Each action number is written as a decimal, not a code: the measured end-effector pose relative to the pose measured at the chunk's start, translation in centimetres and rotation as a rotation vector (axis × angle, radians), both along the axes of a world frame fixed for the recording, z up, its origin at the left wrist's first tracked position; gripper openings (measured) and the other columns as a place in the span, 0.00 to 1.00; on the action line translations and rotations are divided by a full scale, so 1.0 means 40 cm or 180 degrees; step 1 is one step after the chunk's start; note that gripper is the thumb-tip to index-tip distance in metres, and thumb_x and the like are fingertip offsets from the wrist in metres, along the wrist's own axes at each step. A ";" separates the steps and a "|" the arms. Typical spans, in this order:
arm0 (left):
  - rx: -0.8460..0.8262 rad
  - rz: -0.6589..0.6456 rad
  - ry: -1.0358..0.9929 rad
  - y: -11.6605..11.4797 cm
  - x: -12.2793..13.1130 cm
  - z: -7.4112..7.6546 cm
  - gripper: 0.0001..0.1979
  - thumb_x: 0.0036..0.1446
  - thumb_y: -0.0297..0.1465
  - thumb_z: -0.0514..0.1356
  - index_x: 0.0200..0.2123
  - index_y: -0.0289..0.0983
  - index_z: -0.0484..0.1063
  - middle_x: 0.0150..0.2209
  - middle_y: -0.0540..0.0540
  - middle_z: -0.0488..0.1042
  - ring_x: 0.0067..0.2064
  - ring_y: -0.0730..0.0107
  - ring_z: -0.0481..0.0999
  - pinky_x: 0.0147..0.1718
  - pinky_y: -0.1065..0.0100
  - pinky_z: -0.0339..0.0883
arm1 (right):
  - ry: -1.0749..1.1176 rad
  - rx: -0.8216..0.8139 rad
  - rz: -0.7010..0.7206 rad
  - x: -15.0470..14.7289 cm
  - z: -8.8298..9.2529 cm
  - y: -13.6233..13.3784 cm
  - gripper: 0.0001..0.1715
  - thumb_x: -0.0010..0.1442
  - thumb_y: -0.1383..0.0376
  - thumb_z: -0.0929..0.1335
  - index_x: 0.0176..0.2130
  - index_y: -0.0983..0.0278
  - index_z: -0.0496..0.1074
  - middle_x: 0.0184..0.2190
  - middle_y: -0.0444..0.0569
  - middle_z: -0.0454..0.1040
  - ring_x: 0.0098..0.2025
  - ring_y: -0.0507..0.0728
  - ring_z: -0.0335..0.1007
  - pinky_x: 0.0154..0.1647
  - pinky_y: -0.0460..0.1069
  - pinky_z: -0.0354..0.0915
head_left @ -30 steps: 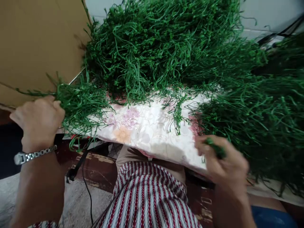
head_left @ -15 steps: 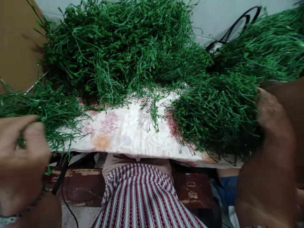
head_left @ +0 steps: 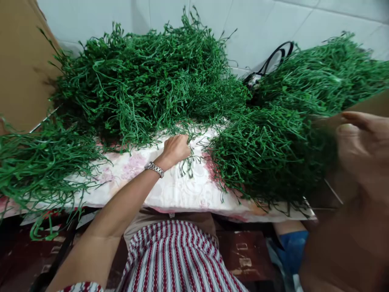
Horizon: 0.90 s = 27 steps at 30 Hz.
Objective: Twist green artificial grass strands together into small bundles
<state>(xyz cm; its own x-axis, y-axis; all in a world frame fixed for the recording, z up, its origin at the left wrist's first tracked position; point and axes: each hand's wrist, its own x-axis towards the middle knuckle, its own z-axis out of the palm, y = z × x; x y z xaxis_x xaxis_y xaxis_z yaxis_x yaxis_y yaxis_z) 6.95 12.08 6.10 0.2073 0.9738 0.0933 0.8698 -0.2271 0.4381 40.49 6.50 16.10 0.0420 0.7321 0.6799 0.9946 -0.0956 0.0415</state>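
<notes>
Heaps of green plastic grass-like sprigs cover a table with a white floral cloth [head_left: 170, 190]. My left hand [head_left: 176, 148], a metal watch on its wrist, reaches to the table's middle with its fingers closed on a small green sprig [head_left: 190, 160] at the foot of the big centre heap [head_left: 142, 85]. My right hand [head_left: 363, 150] is raised close to the camera at the right edge, blurred, beside the right heap [head_left: 273, 150]. Its thumb and fingers look stretched out, with nothing visible in them.
A smaller green pile [head_left: 36, 162] lies at the table's left end. Brown cardboard [head_left: 21, 69] leans at the far left. A black-handled bag [head_left: 270, 65] sits against the white tiled wall behind the heaps. My striped red-and-white clothing [head_left: 179, 259] is below the table edge.
My left hand left the left pile and reached forward to the sprig at the table's middle. My right hand lifted off the right heap and came nearer the camera.
</notes>
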 end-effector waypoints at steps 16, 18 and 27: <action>-0.1872 0.0070 -0.3729 -0.361 -0.118 -0.094 0.11 0.53 0.36 0.60 0.33 0.34 0.74 0.30 0.47 0.73 0.32 0.71 0.71 0.34 0.70 0.68 | 0.1756 -0.1636 0.3330 -0.482 -0.280 -0.116 0.10 0.62 0.68 0.61 0.35 0.66 0.71 0.30 0.51 0.73 0.34 0.53 0.68 0.37 0.48 0.64; -0.1881 0.0068 -0.3706 -0.374 -0.120 -0.105 0.11 0.53 0.37 0.59 0.34 0.34 0.73 0.31 0.47 0.73 0.33 0.70 0.71 0.36 0.69 0.68 | 0.1866 -0.1712 0.3231 -0.492 -0.296 -0.122 0.11 0.63 0.67 0.61 0.32 0.67 0.71 0.28 0.50 0.72 0.32 0.52 0.67 0.35 0.47 0.63; -0.1641 0.0186 -0.3545 -0.376 -0.120 -0.122 0.08 0.54 0.33 0.58 0.28 0.34 0.69 0.26 0.51 0.64 0.25 0.77 0.64 0.26 0.75 0.59 | 0.2398 -0.1853 0.3099 -0.493 -0.334 -0.171 0.09 0.63 0.67 0.61 0.36 0.66 0.70 0.28 0.49 0.70 0.32 0.52 0.65 0.35 0.47 0.62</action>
<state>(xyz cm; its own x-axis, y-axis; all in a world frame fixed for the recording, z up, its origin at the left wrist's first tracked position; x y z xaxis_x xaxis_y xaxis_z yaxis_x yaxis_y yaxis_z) 2.14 -2.96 1.24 0.2154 0.9543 -0.2070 -0.0335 0.2191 0.9751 20.78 -0.34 2.75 -0.4312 0.8484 0.3070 0.4476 0.4966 -0.7436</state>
